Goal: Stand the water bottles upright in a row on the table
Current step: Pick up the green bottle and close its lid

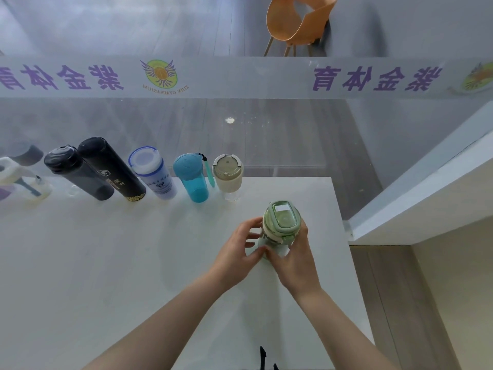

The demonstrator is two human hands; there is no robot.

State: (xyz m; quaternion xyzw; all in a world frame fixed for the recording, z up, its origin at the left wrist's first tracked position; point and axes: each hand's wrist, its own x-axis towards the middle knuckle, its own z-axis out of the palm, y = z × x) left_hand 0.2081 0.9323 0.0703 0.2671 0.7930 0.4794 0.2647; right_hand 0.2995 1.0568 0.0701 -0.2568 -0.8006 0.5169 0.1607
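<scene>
Where the white counter [106,249] meets the glass partition [266,134] at its far edge, a row of bottles stands upright, and at its left end sits a blurred cluster of pale items [21,180] too indistinct to name. Next comes a dark grey bottle [76,173], touching a taller black flask [112,169] with gold trim at its base. Just beside that stands a white bottle with a blue-rimmed lid [152,173], then a turquoise bottle [190,177] with a teal strap [209,170] hanging at its right side, then a cream cup with a beige lid [228,177] on a clear base. To the right of the cup, a bare stretch of counter runs to the right corner. Nearer the camera and a little right of the cup, well apart from the row, the green-lidded bottle [281,225] stands upright on the counter between both hands. The left hand [237,252] curls its fingers round the bottle's left side, thumb low near the base. The right hand [296,257] wraps the right side, its thumb crossing the front beneath the lid. Beyond the glass, an orange chair [298,20] stands on the floor, and a frosted band with purple lettering [373,77] crosses the partition.
</scene>
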